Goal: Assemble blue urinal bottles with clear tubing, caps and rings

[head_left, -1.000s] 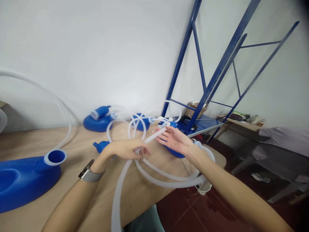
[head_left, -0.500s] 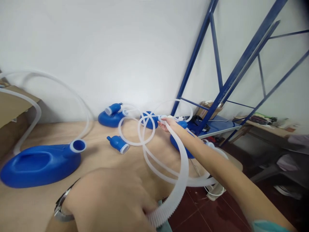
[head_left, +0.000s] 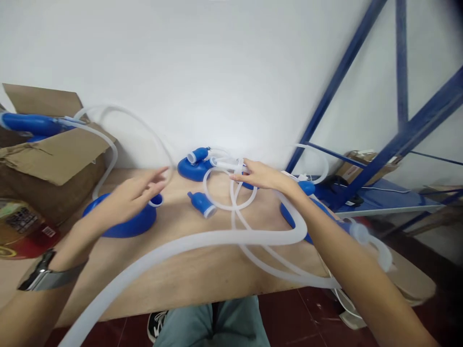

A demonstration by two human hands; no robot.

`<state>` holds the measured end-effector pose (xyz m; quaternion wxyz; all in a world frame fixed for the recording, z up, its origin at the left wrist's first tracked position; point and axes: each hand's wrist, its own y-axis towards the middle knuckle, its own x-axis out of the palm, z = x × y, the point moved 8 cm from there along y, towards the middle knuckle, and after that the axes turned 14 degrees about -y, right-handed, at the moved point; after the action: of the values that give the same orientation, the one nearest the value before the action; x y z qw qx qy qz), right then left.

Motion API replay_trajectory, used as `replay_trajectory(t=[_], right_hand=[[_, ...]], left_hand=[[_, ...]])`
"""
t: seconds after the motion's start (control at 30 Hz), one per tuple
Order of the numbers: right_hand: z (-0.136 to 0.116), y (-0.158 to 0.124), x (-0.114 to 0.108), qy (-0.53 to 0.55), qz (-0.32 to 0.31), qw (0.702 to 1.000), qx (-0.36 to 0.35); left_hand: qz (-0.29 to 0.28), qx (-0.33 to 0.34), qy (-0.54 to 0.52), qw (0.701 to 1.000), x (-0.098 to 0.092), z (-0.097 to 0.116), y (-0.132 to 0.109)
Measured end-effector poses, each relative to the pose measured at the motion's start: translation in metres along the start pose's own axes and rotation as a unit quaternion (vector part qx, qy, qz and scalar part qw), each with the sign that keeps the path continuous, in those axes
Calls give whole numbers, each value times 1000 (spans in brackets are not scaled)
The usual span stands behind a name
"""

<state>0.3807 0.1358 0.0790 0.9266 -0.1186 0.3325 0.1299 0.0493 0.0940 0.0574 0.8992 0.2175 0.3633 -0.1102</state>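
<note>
My right hand [head_left: 258, 174] reaches to the middle of the table, closed round the white hose end by its collar [head_left: 239, 166]. A long stretch of the white hose [head_left: 202, 238] bends below my right forearm and runs to the lower left. My left hand [head_left: 139, 193], fingers extended and holding nothing, hovers over a blue urinal bottle [head_left: 125, 229], partly covering it; the bottle's white mouth shows past the fingers. Between the hands lies a blue funnel-shaped head [head_left: 201, 204] with a white rim. Another blue urinal bottle [head_left: 193, 171], topped by a similar head [head_left: 198, 154], sits by the wall.
An open cardboard box [head_left: 72, 161] with blue parts stands at left, beside a red-labelled container [head_left: 25, 229]. Loops of thin white tube [head_left: 253, 250] cover the table [head_left: 217, 274]. Further blue bottles lie under my right arm. A blue metal rack [head_left: 343, 82] rises at right.
My left hand has let go of the white hose and moved left and up, over the blue bottle. The hose now stretches across the front. The view has swung left; my right hand keeps its hold.
</note>
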Motion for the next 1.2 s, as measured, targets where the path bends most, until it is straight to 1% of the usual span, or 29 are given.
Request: replay_trajectory(t=[0.03,0.1,0.13,0.17,0.2,0.23,0.27,0.37,0.43,0.53,0.67,0.77,0.87,1.0,1.2], right_hand=[[-6,-2,-12,-33,15,999,0],[-27,-4,-31,-69,27,997,-19],[-40,-4,-40,-76,30,996,-29],[-54,-1,-46,-78,33,996,-39],[-69,3,-51,-80,33,995,-46],[-83,10,-54,-82,35,995,-44],[-97,18,-55,-91,35,994,-42],[-131,43,-55,-67,52,996,-39],[-143,55,-53,-25,71,996,-43],[-150,64,-51,14,131,989,-72],[-156,70,-42,51,210,971,-101],[-164,74,-34,64,249,962,-92],[-175,77,-27,54,276,957,-68],[-188,80,-17,30,272,961,-34],[-201,79,-11,17,233,972,-37]], left_hand=[[15,-38,85,996,-11,-31,-4],[-10,-121,191,974,-21,-90,-14],[-45,-147,225,962,-19,-113,-20],[-74,-139,241,958,-12,-127,-23],[-76,-111,257,957,-6,-132,-24],[-59,-87,269,957,-1,-132,-24],[-46,-62,271,959,6,-128,-23],[-36,7,259,965,33,-102,-17],[-46,31,246,968,48,-86,-10],[-68,36,230,970,61,-72,0],[-118,14,243,963,69,-67,16],[-148,-27,270,951,71,-68,26],[-164,-44,289,942,72,-67,34],[-174,-45,303,936,75,-67,37],[-134,-31,327,935,77,-67,37]])
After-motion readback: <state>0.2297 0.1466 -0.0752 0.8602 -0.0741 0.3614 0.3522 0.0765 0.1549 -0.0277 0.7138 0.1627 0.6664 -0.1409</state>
